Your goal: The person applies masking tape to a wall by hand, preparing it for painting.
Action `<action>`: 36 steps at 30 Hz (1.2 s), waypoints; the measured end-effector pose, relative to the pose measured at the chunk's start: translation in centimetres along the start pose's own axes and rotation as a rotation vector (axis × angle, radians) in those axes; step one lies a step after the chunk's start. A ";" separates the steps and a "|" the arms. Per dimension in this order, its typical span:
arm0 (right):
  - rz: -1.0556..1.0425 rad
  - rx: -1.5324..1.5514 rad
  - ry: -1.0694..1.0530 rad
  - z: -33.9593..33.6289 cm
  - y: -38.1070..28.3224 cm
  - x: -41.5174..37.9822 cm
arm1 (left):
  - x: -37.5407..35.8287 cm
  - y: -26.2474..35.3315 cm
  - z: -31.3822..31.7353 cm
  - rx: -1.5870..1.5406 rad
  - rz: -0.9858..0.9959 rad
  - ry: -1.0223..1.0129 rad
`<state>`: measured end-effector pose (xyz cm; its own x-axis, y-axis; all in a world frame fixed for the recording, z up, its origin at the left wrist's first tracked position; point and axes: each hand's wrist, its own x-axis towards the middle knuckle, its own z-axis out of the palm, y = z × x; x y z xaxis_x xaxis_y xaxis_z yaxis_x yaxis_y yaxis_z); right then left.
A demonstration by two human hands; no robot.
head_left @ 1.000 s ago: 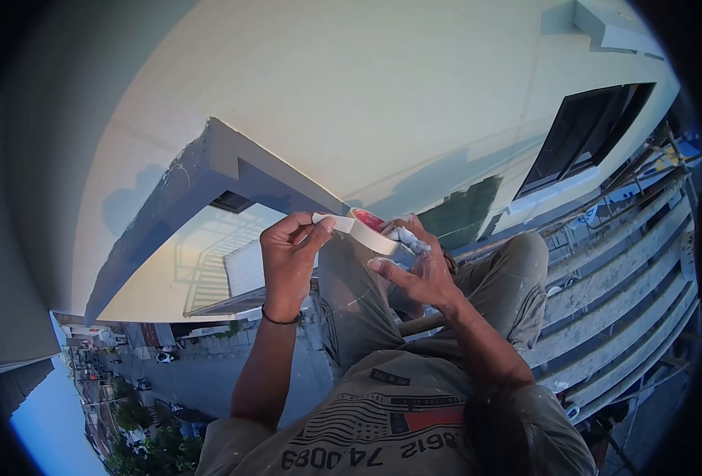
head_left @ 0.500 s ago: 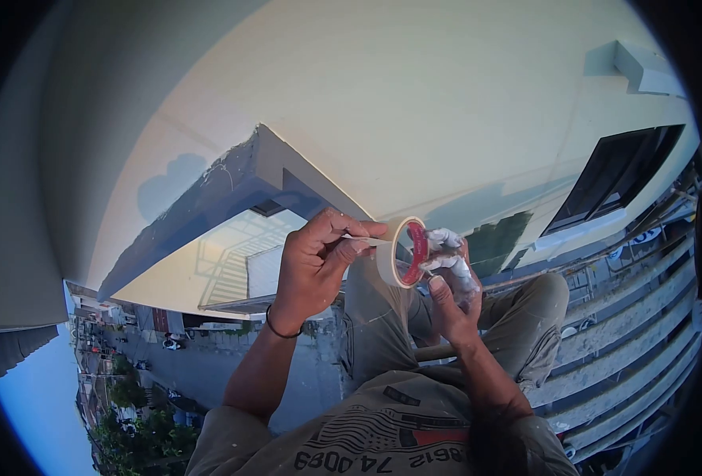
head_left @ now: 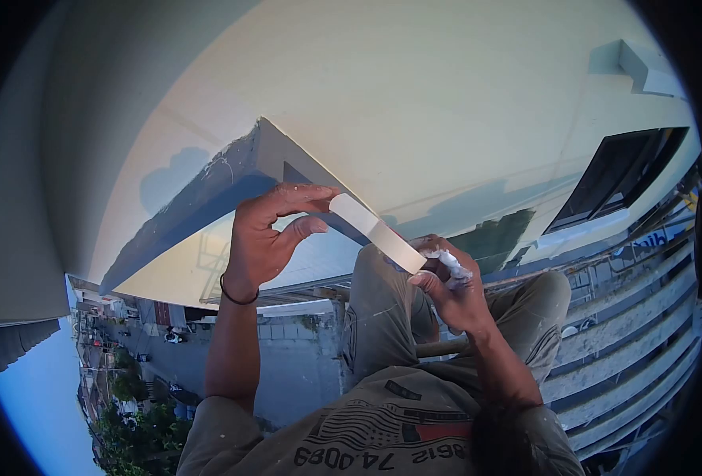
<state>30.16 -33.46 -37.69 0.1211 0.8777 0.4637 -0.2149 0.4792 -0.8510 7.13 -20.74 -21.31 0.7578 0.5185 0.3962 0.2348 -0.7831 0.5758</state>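
Observation:
A cream roll of masking tape [head_left: 380, 236] is turned nearly edge-on, so its outer face shows and its core is hidden. My right hand [head_left: 451, 289], with white smears on its fingers, pinches the lower right end of the roll between thumb and fingers. At the roll's upper left end is my left hand [head_left: 267, 238], wearing a dark wristband. Its thumb and fingers are spread apart, with the index fingertip right at the roll's edge and the thumb away from it.
A grey-edged ledge [head_left: 200, 190] juts from the cream wall [head_left: 414, 103] in front of me. Wooden slats [head_left: 628, 349] lie at right, below a dark window [head_left: 616, 174]. Far below at left are a street [head_left: 153, 357] and trees [head_left: 141, 432].
My left thumb has come off the tape and that hand has opened, moving left and up. The roll has turned from showing its red core to edge-on in my right hand.

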 end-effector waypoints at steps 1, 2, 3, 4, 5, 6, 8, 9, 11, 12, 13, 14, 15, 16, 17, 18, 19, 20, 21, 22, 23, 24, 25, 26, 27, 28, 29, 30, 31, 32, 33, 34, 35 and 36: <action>-0.159 -0.286 0.001 -0.4 -0.4 0.2 | -0.3 -0.4 -1.3 0.028 -0.081 0.050; -0.140 -0.332 0.006 -0.5 -0.7 0.2 | -0.7 -0.7 -2.0 -0.030 -0.214 0.156; -0.123 -0.378 0.012 -0.6 -1.0 0.2 | -1.2 -0.9 -2.1 -0.088 -0.345 0.261; -0.105 -0.424 0.017 -0.7 -1.1 0.2 | -1.6 -1.3 -1.7 -0.141 -0.383 0.260; -0.147 -0.478 0.017 -0.7 -0.9 0.2 | -2.2 -1.8 -1.1 -0.193 -0.421 0.261; -0.188 -0.529 0.016 -0.6 -0.4 0.2 | -2.7 -1.8 -0.5 -0.244 -0.462 0.263; -0.211 -0.573 -0.012 -0.3 -0.1 0.4 | -2.6 -1.4 1.4 -0.463 -0.484 0.221; -0.189 -0.568 -0.040 -0.1 -0.3 0.3 | -2.6 -1.2 2.2 -0.585 -0.506 0.214; -0.175 -0.566 -0.093 0.1 -0.2 0.3 | -2.4 -1.1 3.4 -0.684 -0.557 0.194; -0.180 -0.570 -0.117 0.2 0.0 0.2 | -2.4 -1.1 3.7 -0.736 -0.581 0.179; -0.184 -0.574 -0.140 0.3 0.2 0.1 | -2.5 -1.2 3.6 -0.743 -0.589 0.135; -0.173 -0.557 -0.142 0.3 0.4 0.0 | -2.6 -1.6 3.6 -0.750 -0.595 0.090; -0.162 -0.541 -0.143 0.3 0.6 -0.1 | -2.7 -2.0 3.6 -0.758 -0.600 0.043; -0.151 -0.523 -0.144 0.3 0.8 -0.2 | -2.9 -2.4 3.8 -0.753 -0.619 0.090; -0.123 -0.512 -0.139 0.4 0.8 -0.3 | -3.2 -2.9 3.8 -0.746 -0.626 0.098; -0.095 -0.500 -0.136 0.4 0.9 -0.4 | -3.6 -3.5 3.7 -0.738 -0.634 0.107; -0.067 -0.487 -0.133 0.4 0.9 -0.5 | -3.8 -3.8 3.6 -0.731 -0.643 0.117; -0.052 -0.477 -0.135 0.4 1.1 -0.5 | -3.8 -3.7 3.5 -0.695 -0.643 0.135; -0.037 -0.467 -0.137 0.4 1.4 -0.6 | -3.9 -3.6 3.5 -0.660 -0.644 0.153; -0.021 -0.457 -0.139 0.4 1.5 -0.6 | -3.9 -3.5 3.6 -0.625 -0.645 0.169; -0.022 -0.443 -0.148 0.4 1.6 -0.6 | -3.8 -3.3 3.7 -0.592 -0.627 0.189; -0.022 -0.428 -0.156 0.3 1.7 -0.6 | -3.8 -3.1 3.9 -0.559 -0.610 0.208; -0.022 -0.412 -0.163 0.4 1.9 -0.7 | -3.8 -2.9 4.0 -0.525 -0.594 0.225; -0.019 -0.383 -0.152 0.5 2.1 -0.9 | -4.0 -2.7 4.0 -0.494 -0.602 0.237; -0.017 -0.354 -0.141 0.7 2.5 -1.2 | -4.2 -2.5 4.1 -0.464 -0.610 0.247; -0.014 -0.326 -0.128 0.9 3.0 -1.4 | -4.4 -2.4 4.2 -0.434 -0.617 0.256; -0.036 -0.328 -0.125 1.0 3.6 -1.8 | -4.6 -2.4 4.5 -0.394 -0.626 0.282; -0.057 -0.330 -0.121 1.2 4.2 -2.1 | -5.0 -2.5 4.9 -0.354 -0.633 0.307; -0.078 -0.333 -0.118 1.4 4.7 -2.5 | -5.3 -2.6 5.2 -0.314 -0.640 0.333; -0.050 -0.290 -0.129 1.5 5.0 -2.9 | -5.7 -2.7 5.5 -0.289 -0.640 0.346; -0.023 -0.247 -0.141 1.5 5.3 -3.3 | -6.0 -2.9 5.8 -0.264 -0.640 0.360; 0.004 -0.203 -0.153 1.6 5.6 -3.6 | -6.3 -3.0 6.2 -0.238 -0.639 0.373; 0.033 -0.183 -0.149 1.6 6.1 -4.0 | -6.9 -3.4 6.6 -0.233 -0.654 0.392; 0.062 -0.163 -0.145 1.6 6.7 -4.3 | -7.5 -3.9 7.1 -0.229 -0.668 0.409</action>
<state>26.62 -33.96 -45.00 -0.0301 0.9023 0.4301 -0.0567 0.4281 -0.9020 4.82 -24.00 -31.63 0.2089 0.9704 0.1216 0.3949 -0.1974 0.8973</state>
